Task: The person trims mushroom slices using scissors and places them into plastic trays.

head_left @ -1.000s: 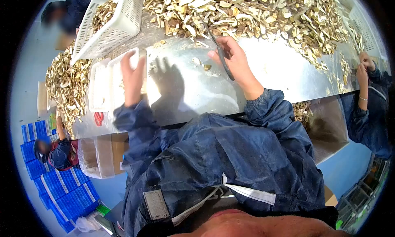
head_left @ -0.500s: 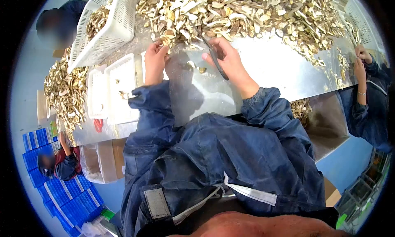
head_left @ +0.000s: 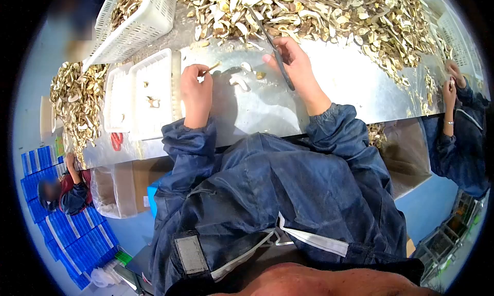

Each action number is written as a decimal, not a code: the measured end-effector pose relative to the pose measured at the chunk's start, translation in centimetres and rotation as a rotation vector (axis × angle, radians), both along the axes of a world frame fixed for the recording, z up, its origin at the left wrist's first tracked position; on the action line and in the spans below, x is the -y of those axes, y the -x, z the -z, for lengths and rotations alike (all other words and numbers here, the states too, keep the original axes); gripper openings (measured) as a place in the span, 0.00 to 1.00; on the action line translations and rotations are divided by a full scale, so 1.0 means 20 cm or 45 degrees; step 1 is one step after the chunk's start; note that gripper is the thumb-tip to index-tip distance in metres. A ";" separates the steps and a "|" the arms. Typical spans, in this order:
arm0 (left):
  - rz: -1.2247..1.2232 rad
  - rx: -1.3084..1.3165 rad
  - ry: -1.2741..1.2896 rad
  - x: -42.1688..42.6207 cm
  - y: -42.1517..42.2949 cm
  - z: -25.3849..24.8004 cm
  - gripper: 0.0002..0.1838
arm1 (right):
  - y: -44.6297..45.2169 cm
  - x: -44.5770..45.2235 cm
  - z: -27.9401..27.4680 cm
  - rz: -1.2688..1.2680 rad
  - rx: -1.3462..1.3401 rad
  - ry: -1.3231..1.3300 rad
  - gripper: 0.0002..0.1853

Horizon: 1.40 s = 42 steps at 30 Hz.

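My left hand (head_left: 197, 90) is closed in a pinch on a small dried mushroom slice (head_left: 213, 67), held just above the metal table (head_left: 267, 111). My right hand (head_left: 293, 59) grips a long, slim dark tool (head_left: 280, 64), whose greyish far end points at the big heap of dried mushroom slices (head_left: 319, 13). I cannot tell whether this tool is a knife or tweezers. Between my hands lie a pale curved mushroom slice (head_left: 239, 82) and a few small pieces.
White trays (head_left: 149, 121) with a few scraps stand left, near red-handled scissors (head_left: 117, 141). Behind them a white basket (head_left: 136, 31) holds more slices, beside another mushroom pile (head_left: 77, 105). One co-worker's hands (head_left: 450, 82) are at the right; another person (head_left: 72, 193) is at lower left.
My left hand has drawn back from the heap's edge with a slice in its fingers. A pale curved slice now lies between my hands. My right hand keeps the dark tool.
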<state>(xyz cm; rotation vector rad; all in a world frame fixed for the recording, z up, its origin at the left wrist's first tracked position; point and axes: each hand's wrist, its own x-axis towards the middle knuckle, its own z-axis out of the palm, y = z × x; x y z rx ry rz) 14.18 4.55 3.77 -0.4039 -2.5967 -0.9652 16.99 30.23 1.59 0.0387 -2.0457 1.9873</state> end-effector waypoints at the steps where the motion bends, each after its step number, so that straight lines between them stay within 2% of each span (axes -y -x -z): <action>1: 0.009 -0.047 0.102 0.00 -0.04 -0.01 0.09 | -0.01 0.00 0.00 0.008 -0.007 -0.013 0.22; 5: 0.035 0.077 -0.021 0.03 -0.18 0.00 0.10 | -0.02 0.00 -0.02 -0.019 0.055 -0.017 0.19; 9: -0.104 0.149 -0.082 0.10 -0.18 -0.04 0.11 | -0.02 0.00 -0.03 -0.049 0.055 -0.098 0.18; 13: 0.052 0.002 0.150 0.07 -0.16 -0.03 0.11 | -0.03 0.00 -0.02 -0.067 0.006 -0.056 0.19; 17: 0.256 0.051 0.287 0.04 -0.17 -0.02 0.13 | -0.02 0.01 -0.01 -0.027 -0.021 0.017 0.21; 21: 0.157 0.214 0.267 0.04 -0.19 -0.05 0.09 | -0.01 0.00 0.01 -0.055 -0.021 -0.039 0.21; 24: -0.056 0.727 -0.199 0.01 -0.19 -0.07 0.08 | -0.02 0.01 -0.01 -0.102 -0.001 -0.073 0.20; 27: 0.037 0.847 -0.670 0.02 -0.18 -0.02 0.12 | -0.02 0.01 0.00 -0.095 -0.006 -0.066 0.21; 30: 0.042 0.904 -0.911 0.02 -0.19 -0.02 0.16 | -0.01 0.01 0.01 -0.085 -0.011 -0.046 0.22; 42: 0.123 0.967 -1.074 0.06 -0.20 0.01 0.19 | -0.04 0.00 -0.02 -0.101 0.010 -0.078 0.19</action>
